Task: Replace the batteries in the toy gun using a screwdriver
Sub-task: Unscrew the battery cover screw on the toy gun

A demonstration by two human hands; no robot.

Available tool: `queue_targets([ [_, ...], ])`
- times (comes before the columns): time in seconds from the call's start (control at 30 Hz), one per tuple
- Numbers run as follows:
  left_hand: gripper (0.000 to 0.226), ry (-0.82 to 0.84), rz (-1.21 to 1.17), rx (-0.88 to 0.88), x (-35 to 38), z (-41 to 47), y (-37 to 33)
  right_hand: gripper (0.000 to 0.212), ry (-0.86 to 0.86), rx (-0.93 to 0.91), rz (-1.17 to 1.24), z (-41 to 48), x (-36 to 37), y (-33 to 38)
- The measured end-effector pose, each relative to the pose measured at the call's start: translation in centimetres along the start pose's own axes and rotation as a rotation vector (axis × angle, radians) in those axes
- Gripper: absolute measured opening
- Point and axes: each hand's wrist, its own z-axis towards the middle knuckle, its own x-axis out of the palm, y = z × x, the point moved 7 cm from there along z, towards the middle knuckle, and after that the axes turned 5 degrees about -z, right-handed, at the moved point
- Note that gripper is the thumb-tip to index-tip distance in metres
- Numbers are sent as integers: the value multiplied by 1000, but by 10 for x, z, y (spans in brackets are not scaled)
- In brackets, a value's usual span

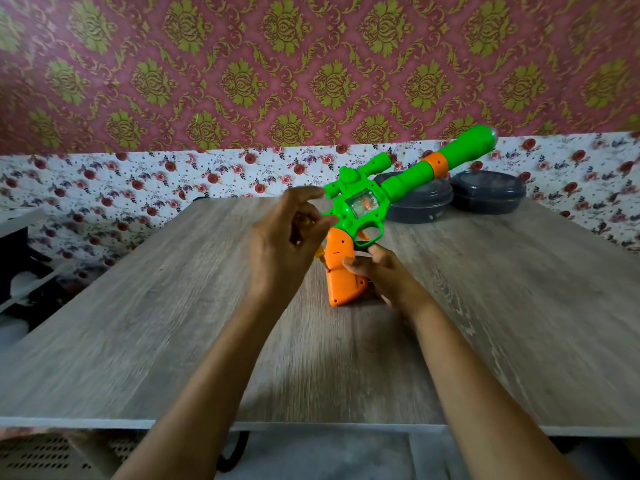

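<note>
**Lining up the screwdriver on the gun's handle**

The toy gun (363, 202) stands near the middle of the desk (173, 306). The butt of its orange handle (343, 271) rests on the wood and the green barrel slants up toward the far right corner. The right hand (384, 275) steadies it, with fingers curled round the back of the handle and the thumb on its side. The left hand (284, 237) hovers just beside the handle, its fingers loosely curled round what looks like a yellow-handled screwdriver (320, 256), blurred, with the tip pointing down at the orange plastic.

This looks like the opening step, loosening the battery cover, which is probably in the handle, where small dark screw holes show. The next move calls for seating the tip squarely in a screw while the right hand keeps the gun from twisting.

Along the far edge, behind the barrel, sit a dark lidded tub (419, 202) and a second tub (485, 192). Both are closed, so their contents cannot be seen. No spare batteries are in sight.
</note>
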Motion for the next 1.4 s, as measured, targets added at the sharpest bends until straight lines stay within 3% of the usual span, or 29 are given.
queue_targets([
  [0.1,13,44,112,123,10,-13,-8,41,12,-4,24,0,1,1],
  [0.27,29,142,-11,194,10,-23,-14,55,13,1,50,0,-3,-4],
  [0.53,15,-34,-74,-27,-8,-16,7,56,0,1,38,-2,-4,-3],
  [0.67,24,-123,-61,-95,-14,-19,12,60,-9,-9,34,-3,-3,-1],
  [0.8,26,-109,-167,-151,-9,-19,14,54,15,-15,14,-3,-1,0],
  [0.93,17,-29,-170,-59,-5,-19,6,52,5,-3,6,-4,-2,0],
  [1.1,33,81,-126,56,1,-19,2,54,2,9,9,-2,-2,0],
  [1.2,30,16,-98,65,-5,-16,7,49,-13,2,29,-3,-4,1],
  [1.33,19,-122,-136,-68,-18,-15,18,59,-42,2,44,-6,-4,2],
  [1.4,25,-145,-166,-97,-18,-15,18,58,-40,-3,46,-6,-5,2],
])
